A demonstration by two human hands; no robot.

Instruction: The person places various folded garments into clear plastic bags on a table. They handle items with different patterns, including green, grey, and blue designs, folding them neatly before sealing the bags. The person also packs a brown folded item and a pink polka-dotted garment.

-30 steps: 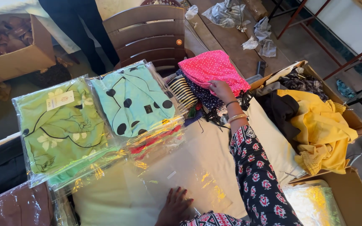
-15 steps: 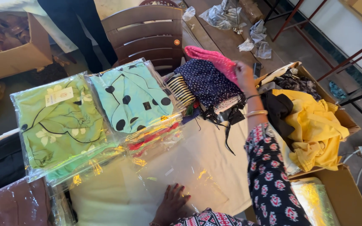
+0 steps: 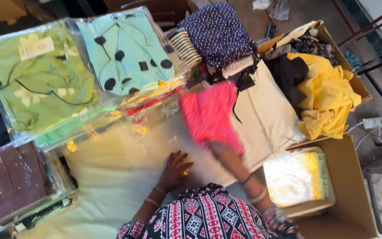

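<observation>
The right hand (image 3: 219,148), hidden under the pink garment (image 3: 208,115) it is gripping, is risking dragging the clear bag (image 3: 155,132) while the left hand (image 3: 175,170) is lying flat and spread on the surface (image 3: 111,177).

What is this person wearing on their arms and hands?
Both sleeves are a busy print of black, red, pink and white. The left hand wears a gold ring and two thin bangles at the wrist. The right wrist, blurred, shows a dark band and a pale bangle.

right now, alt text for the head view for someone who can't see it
A person's right hand, blurred, holds a pink garment over a cream-covered table while the left hand rests flat on it. Bagged green and mint clothes lie behind; a yellow cloth fills a box.
</observation>
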